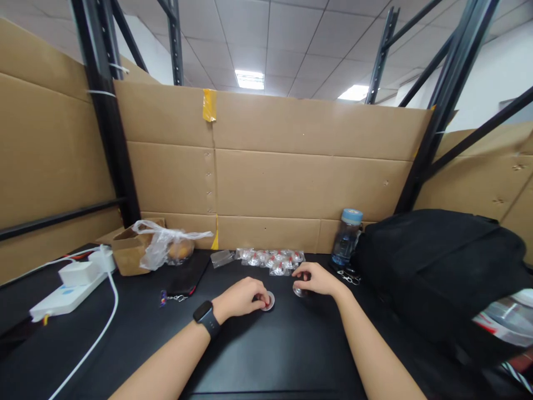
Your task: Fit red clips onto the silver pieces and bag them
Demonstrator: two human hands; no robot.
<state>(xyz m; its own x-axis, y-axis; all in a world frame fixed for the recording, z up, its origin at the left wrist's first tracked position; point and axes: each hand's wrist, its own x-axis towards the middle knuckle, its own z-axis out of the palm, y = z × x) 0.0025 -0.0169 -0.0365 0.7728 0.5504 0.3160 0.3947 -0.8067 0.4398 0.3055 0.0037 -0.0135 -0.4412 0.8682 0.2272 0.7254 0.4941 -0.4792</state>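
Observation:
My left hand (246,296), with a dark watch on its wrist, has its fingertips closed at a small round silver-rimmed disc (271,300) with red at its middle. The disc rests on the black table, and my fingers cover part of it. To the right, my right hand (315,279) has curled fingers at the edge of a second small round disc (298,291), clear or silvery, at table height. Just beyond both hands lie several small clear packets (270,258) with red centres. A flat, clear plastic bag (222,258) lies left of them.
A water bottle (346,239), keys (348,276) and a black backpack (437,278) are on the right. To the left are a black pouch (189,276), fruit in a plastic bag (179,250), a small carton (129,253) and a power strip (69,291). Cardboard walls (270,183) enclose the table.

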